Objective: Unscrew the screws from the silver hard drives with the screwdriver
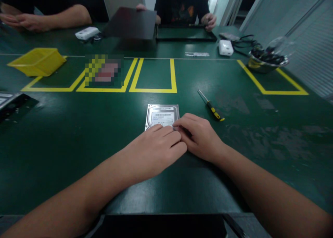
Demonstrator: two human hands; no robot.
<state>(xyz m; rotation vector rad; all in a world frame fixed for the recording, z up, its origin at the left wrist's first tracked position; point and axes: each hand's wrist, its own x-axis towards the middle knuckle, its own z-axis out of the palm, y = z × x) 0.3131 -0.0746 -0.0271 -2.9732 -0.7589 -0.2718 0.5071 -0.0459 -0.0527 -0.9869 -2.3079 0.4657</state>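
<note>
A silver hard drive (162, 115) with a white label lies flat on the green table (78, 134) in front of me. My left hand (156, 149) lies palm down over the drive's near edge, fingers together and stretched flat. My right hand (199, 135) sits beside it, fingers curled and pinched at the drive's near right corner. What the fingertips pinch is hidden. A screwdriver (211, 106) with a yellow and black handle lies just to the right of the drive, untouched.
Yellow tape boxes (153, 90) mark the table beyond the drive. A yellow bin (37, 60) stands at the far left, a metal bowl (266, 61) of cables at the far right. Other people's hands and a black panel (131, 23) are across the table. A dark tray (161, 226) sits at my near edge.
</note>
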